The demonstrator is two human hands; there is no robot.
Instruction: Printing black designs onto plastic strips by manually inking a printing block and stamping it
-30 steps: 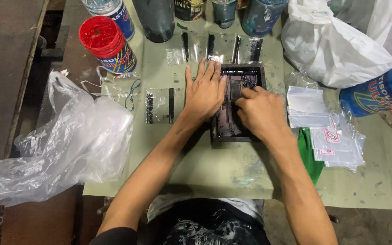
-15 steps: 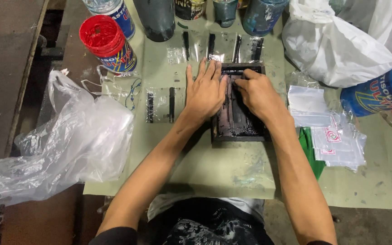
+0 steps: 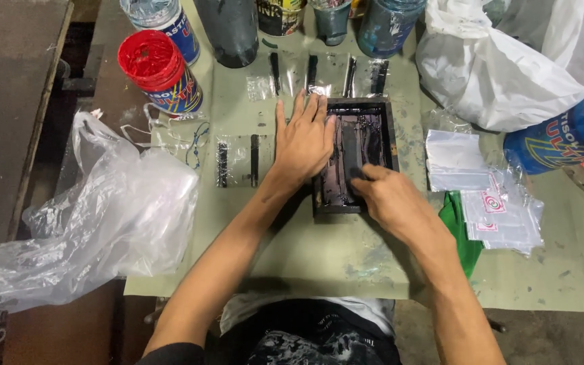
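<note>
- We work at a bench [image 3: 305,257] covered with a pale green, ink-stained sheet; a dark wooden surface [image 3: 15,101] adjoins it on the left.
- A large clear plastic bag [image 3: 96,223] lies crumpled at the left edge; a white plastic bag [image 3: 508,67] sits at the upper right.
- Ink containers line the far edge, including a red-lidded tub [image 3: 160,71] and a dark bottle [image 3: 228,30]; a blue container [image 3: 562,138] lies on its side at the right.
- The small black printing frame [image 3: 356,159] rests flat at the centre of the bench, its inside wet with black ink.
- Our left hand [image 3: 303,142] lies flat, fingers spread, released, pressing on the frame's left rim.
- Our right hand [image 3: 393,199] is clenched on a dark squeegee [image 3: 351,159] inside the frame, near its front end.
- Printed clear pouches [image 3: 238,161] bearing black bars lie left of and beyond the frame; we judge these finished.
- A stack of blank pouches [image 3: 454,159] and more small bags [image 3: 505,213] wait at the right, so we judge much work remains.
</note>
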